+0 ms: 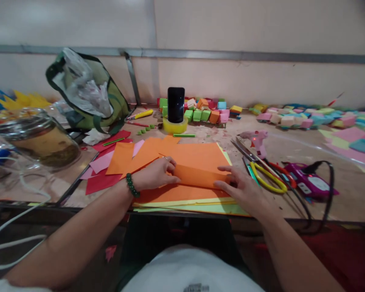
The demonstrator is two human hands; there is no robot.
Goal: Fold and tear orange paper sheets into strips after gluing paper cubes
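Between my two hands is a long orange paper strip (200,177), held above a stack of orange and yellow sheets (197,154). My left hand (158,172) grips its left end between thumb and fingers, a green bead bracelet on the wrist. At the right end, my right hand (241,186) pinches the strip with thumb below and fingers above. More orange paper pieces (118,159) lie left of my left hand, overlapping red sheets (99,184) and pink ones. Part of each strip end is hidden by my fingers.
Scissors with yellow handles (269,178), a pink glue gun (257,142) and a purple power strip (310,180) lie to the right. A phone (176,104) stands in a tape roll (174,126) before folded paper blocks (200,113). Leftward are a jar (48,142) and a green bag (115,107).
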